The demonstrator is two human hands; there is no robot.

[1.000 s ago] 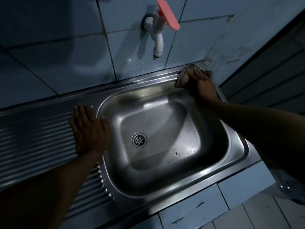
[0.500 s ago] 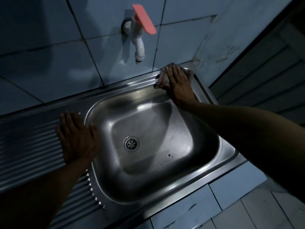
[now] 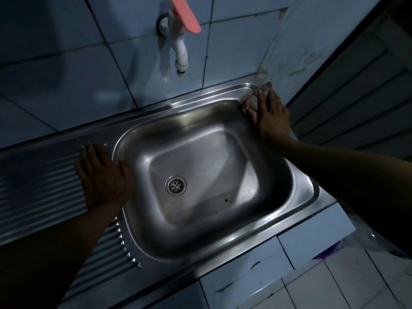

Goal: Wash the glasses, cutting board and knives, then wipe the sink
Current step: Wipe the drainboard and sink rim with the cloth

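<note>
A stainless steel sink (image 3: pixel 298 204) fills the middle of the head view, its basin holding only the drain (image 3: pixel 176 185) and a few dark specks. My right hand (image 3: pixel 270 117) lies flat on a crumpled pale cloth (image 3: pixel 253 100) and presses it onto the sink's far right corner rim. Straight fingers cover most of the cloth. My left hand (image 3: pixel 101 175) rests flat, palm down, on the ribbed drainboard (image 3: pixel 38 188) at the basin's left edge. No glasses, cutting board or knives show.
A white tap with a pink handle (image 3: pixel 180 41) sticks out of the tiled wall (image 3: pixel 66 85) above the basin. A dark slatted surface (image 3: pixel 356 97) stands close on the right. Tiled counter front (image 3: pixel 312 241) and floor lie below.
My right hand has slid the cloth rightward along the back rim into the far right corner. My left hand stays planted on the drainboard.
</note>
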